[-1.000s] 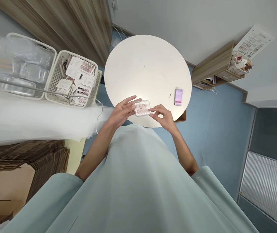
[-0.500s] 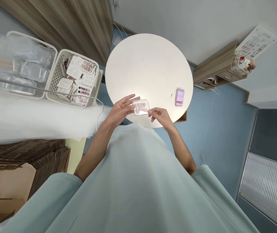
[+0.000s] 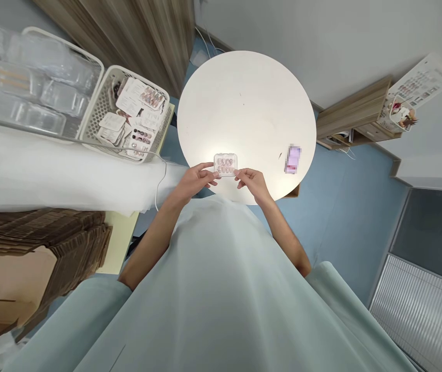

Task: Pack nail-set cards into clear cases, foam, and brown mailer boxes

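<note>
A small clear plastic box of press-on nails (image 3: 226, 164) is held between my two hands over the near part of the round white table (image 3: 247, 103). Two rows of pinkish nails show through it. My left hand (image 3: 197, 181) grips the box's left side, thumb at the lower left corner and a finger along the edge. My right hand (image 3: 252, 182) pinches the lower right corner between thumb and fingers.
A blurred purple item (image 3: 292, 159) lies at the table's right. On the left stand a white basket (image 3: 100, 103) of nail cards and a basket of clear plastic boxes (image 3: 60, 98). White wrapping (image 3: 50, 178) and stacked cardboard (image 3: 77, 243) lie nearer. A wooden cabinet (image 3: 356, 111) stands right.
The box has turned level, and its glare has gone. My left hand has shifted down, its spread fingers now closed on the box's left edge. The whole view has shifted slightly.
</note>
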`<state>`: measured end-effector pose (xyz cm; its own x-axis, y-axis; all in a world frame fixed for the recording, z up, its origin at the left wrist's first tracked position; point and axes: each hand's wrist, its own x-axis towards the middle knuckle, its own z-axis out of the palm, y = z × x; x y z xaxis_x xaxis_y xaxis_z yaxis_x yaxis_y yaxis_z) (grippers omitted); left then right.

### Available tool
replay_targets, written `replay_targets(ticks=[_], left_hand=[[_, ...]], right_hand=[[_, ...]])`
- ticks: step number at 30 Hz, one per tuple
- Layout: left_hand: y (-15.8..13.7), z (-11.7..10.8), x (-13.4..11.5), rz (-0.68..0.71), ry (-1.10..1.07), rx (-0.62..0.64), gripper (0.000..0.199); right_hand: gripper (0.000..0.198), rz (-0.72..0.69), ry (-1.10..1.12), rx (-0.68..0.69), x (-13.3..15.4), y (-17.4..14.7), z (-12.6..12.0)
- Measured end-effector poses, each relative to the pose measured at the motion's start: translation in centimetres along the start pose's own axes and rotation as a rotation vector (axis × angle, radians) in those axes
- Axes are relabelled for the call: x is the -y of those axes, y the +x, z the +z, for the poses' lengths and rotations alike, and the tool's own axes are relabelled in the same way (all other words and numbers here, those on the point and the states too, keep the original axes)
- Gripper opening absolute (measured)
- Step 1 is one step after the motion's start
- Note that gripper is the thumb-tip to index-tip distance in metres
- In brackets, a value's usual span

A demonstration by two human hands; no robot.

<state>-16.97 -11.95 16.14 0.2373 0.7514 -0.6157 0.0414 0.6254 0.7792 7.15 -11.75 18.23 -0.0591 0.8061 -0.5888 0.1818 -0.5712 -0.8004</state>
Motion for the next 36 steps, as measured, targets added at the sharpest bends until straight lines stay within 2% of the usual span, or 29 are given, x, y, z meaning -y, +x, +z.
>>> replay_targets(ticks=[5,13,22,29,36], left_hand=[[0.2,-1.1,0.6,-0.009,0.018,-0.070,0.083],[1.4,-4.1,2.2,-0.043,0.056,-0.129,0.076],[4.1,-6.7,4.7,-0.026,0.213,-0.161,0.074],[8.6,-6.9,7.5,-0.168,0.440,-0.205,0.051],[10.7,-7.2,10.1,-0.219,0.558,-0.184,0.030]], right_hand=[[0.062,0.033,0.013,0.030,-0.3,1.2,1.5],[0.054,0.092,0.031,0.016,-2.0,3.0,4.7],[0.032,0.158,0.055,-0.052,-4.6,5.2,8.4],[0.030,0.349,0.060,-0.148,-8.3,9.3,11.2],[0.028,0.452,0.069,-0.216,-9.9,10.6,12.9]])
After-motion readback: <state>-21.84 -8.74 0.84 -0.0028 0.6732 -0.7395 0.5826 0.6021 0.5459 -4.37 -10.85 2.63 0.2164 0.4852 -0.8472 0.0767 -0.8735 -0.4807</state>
